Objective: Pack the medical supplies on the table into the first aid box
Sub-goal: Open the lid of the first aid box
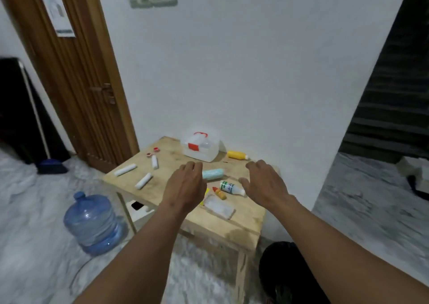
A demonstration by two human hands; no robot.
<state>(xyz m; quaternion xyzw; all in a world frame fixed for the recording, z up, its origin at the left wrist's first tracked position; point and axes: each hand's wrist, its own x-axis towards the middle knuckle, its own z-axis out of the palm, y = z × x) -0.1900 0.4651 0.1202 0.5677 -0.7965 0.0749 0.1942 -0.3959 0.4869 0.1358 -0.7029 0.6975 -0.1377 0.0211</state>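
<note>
A white first aid box (200, 146) with a red handle and red latch stands closed at the back of the small wooden table (239, 222), against the wall. Supplies lie scattered on the table: a yellow bottle (236, 154), three white gauze rolls (125, 169) (154, 161) (144, 180), red tape rolls (152, 151), a teal pack of masks (213, 173), a white bottle with a green label (231, 187), a small red-and-yellow dropper bottle (219, 192) and a clear bag of cotton (219, 207). My left hand (185, 185) and my right hand (265, 182) hover over the table, fingers spread, holding nothing.
A blue water jug (92, 222) stands on the floor left of the table. A wooden door (76, 76) is behind it. A black object (287, 271) lies on the floor by the table's near right leg. The white wall backs the table.
</note>
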